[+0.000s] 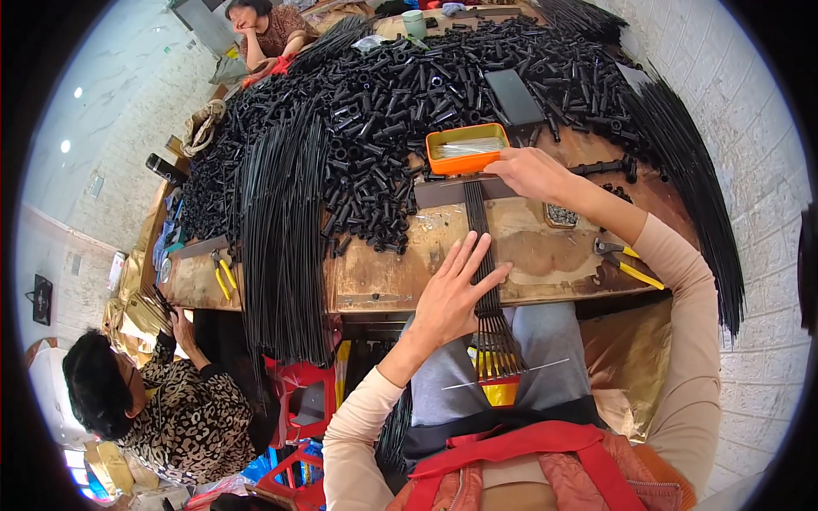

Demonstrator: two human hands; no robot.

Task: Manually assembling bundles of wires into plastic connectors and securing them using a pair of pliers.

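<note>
A flat bundle of thin black ribs (475,209) runs from the table down over my lap, its near ends fanned apart. Across those near ends lies a thin straight wire (550,364). My left hand (447,294) rests on the bundle at the table's edge, fingers stretched and spread. At the bundle's far end stands an orange box (452,167) holding thin pale wires (467,147). My right hand (530,176) has its fingers closed at the box's near right corner; the fingertips are partly hidden.
Black tubular parts (383,94) heap across the table behind the box, with a phone (515,97) on them. Long black ribs (285,230) hang over the edge at left. Yellow-handled pliers (629,262) and a small tray (560,215) lie right. A co-worker (183,417) sits left, another person (271,34) far.
</note>
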